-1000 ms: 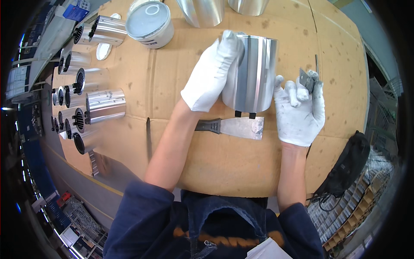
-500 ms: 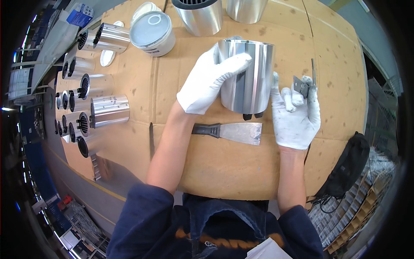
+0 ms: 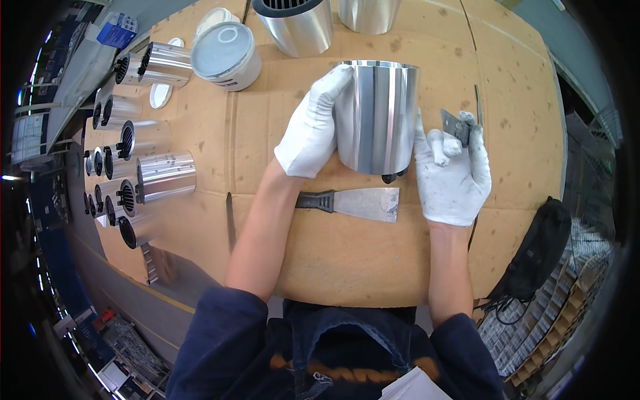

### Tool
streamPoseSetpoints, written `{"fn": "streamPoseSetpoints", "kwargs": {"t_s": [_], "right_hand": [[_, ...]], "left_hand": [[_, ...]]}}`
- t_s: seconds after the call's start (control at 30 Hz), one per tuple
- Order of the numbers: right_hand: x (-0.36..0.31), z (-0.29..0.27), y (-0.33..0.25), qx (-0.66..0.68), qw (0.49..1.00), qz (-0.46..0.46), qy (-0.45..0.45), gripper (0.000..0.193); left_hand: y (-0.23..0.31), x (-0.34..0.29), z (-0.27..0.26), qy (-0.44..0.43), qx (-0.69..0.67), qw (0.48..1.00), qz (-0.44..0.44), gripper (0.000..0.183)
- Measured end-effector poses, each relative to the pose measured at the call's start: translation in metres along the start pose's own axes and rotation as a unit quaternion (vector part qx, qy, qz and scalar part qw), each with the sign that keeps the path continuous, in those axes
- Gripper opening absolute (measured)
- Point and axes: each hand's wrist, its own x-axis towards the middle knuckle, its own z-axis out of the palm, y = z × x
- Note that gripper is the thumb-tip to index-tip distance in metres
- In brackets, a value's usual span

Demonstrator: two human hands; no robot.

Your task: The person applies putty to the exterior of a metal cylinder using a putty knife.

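Observation:
A shiny metal cylinder stands up in front of me, with small black tabs at its lower end. My left hand, in a white glove, grips its left side, the thumb at the upper rim. Beside the right side is my right hand, gloved and palm up. Its curled fingers hold a small grey metal blade with a dark block on it; one outstretched finger lies along the cylinder, and I cannot tell whether it touches. Below the cylinder lies a putty knife with a black handle.
A tub with a lid stands at the far left on the cardboard-covered table. Two more metal cylinders stand at the back, one with a black grille. Several others lie along the left side. A black pouch hangs by the right edge.
My left thumb has moved from the cylinder's front to its upper left rim. The cylinder has turned slightly, its black tabs shifting. My right hand keeps its hold on the small blade.

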Motion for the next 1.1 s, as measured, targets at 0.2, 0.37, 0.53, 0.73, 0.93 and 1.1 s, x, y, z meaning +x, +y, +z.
{"fn": "streamPoseSetpoints", "kwargs": {"t_s": [0.2,0.37,0.53,0.73,0.93,1.1], "right_hand": [[-0.001,0.0,0.0,-0.003,0.999,0.005,-0.034,0.023],[0.001,-0.004,-0.001,-0.086,0.996,-0.019,0.022,0.027],[0.001,0.005,0.003,-0.181,0.982,-0.054,-0.025,0.025],[0.001,0.008,0.007,-0.289,0.954,-0.074,-0.026,0.024],[0.004,0.009,0.008,-0.313,0.947,-0.07,-0.027,0.023],[0.004,0.01,0.009,-0.317,0.945,-0.067,-0.031,0.022]], "left_hand": [[0.001,-0.002,0.0,0.0,0.012,1.0,0.003,0.045],[-0.003,-0.003,-0.002,0.057,0.064,0.996,0.01,0.068],[-0.007,0.001,-0.002,0.079,0.081,0.994,0.008,0.074],[-0.005,0.0,-0.004,0.079,0.093,0.993,0.011,0.074],[-0.005,-0.002,-0.005,0.054,0.052,0.997,0.018,0.062],[-0.002,-0.004,0.0,0.04,0.029,0.999,0.017,0.062]]}}
